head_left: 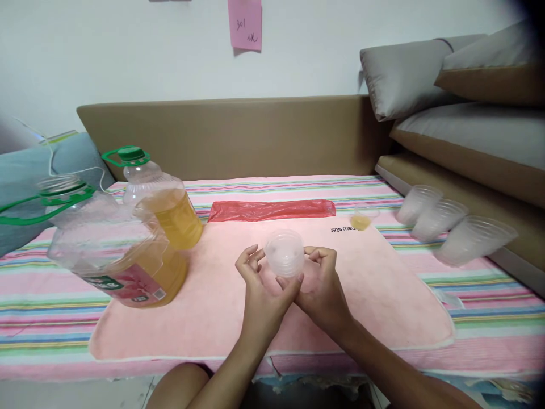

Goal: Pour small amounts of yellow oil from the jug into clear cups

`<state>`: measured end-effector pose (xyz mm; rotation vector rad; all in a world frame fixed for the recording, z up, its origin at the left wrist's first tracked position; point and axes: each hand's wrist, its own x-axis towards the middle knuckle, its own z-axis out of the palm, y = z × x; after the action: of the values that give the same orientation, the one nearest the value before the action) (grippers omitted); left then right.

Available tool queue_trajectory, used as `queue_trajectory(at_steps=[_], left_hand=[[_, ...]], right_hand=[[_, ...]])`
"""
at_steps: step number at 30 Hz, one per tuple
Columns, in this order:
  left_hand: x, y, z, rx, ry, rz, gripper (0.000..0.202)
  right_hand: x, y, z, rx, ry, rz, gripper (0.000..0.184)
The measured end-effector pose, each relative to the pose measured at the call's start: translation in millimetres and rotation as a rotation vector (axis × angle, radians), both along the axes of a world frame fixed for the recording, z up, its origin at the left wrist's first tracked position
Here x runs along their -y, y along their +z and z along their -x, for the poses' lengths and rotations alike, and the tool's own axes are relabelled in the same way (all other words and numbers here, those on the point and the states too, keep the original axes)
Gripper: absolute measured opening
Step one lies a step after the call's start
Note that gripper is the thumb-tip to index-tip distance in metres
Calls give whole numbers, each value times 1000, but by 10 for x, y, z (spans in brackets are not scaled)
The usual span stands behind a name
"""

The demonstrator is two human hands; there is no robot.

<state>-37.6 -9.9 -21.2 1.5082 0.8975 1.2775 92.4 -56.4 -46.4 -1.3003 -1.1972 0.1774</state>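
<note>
Grip: both hands closed lightly on one clear plastic cup (284,254). The left hand (259,287) has its thumb under the cup's lower edge and its fingers curled at the near-left side. The right hand (322,284) pinches the right side with bent fingertips. Neither hand is clenched.

Cup: held in the air just above the middle of a pink towel (204,309). It lies on its side with its long axis running toward and away from the camera. One round end faces the wearer; cannot tell whether that end is the mouth or the base.

Surface: the towel lies on a striped cloth (51,318) over a low, flat surface. Brown padded backboard (230,136) behind, white wall above with a pink note (244,24).

Left of the hands: two large oil bottles (117,253), the nearer blurred with its neck uncapped, the farther (166,207) with a green cap. Both are part full of yellow liquid.

Beyond the cup: a red plastic bag (272,210) lies flat, and a small cup of yellow liquid (363,218) stands at the towel's far right corner.

Right: stacked clear cups (451,227) lie on their sides, well apart from the hands. Grey cushions (404,74) are piled above them.

Nothing lies between the hands and the towel.
</note>
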Motion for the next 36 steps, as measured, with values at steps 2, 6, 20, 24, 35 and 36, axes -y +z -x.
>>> queue_trajectory(at_steps=[2, 6, 20, 24, 35, 36], left_hand=[[-2, 15, 2, 5, 0, -2, 92], [2, 34, 6, 0, -6, 9, 92], [-109, 8, 94, -13, 96, -156, 89], [-138, 7, 136, -128, 128, -301, 88], [-73, -106, 111, -363, 74, -508, 82], [-72, -108, 112, -371, 75, -513, 81]], right_hand=[[0, 4, 2, -5, 12, -1, 67], [5, 24, -3, 46, -5, -17, 64], [56, 136, -229, 77, 138, 6, 84], [96, 340, -450, -68, 253, -25, 75], [155, 393, -535, -38, 307, 22, 78], [157, 395, -534, -31, 307, 27, 78]])
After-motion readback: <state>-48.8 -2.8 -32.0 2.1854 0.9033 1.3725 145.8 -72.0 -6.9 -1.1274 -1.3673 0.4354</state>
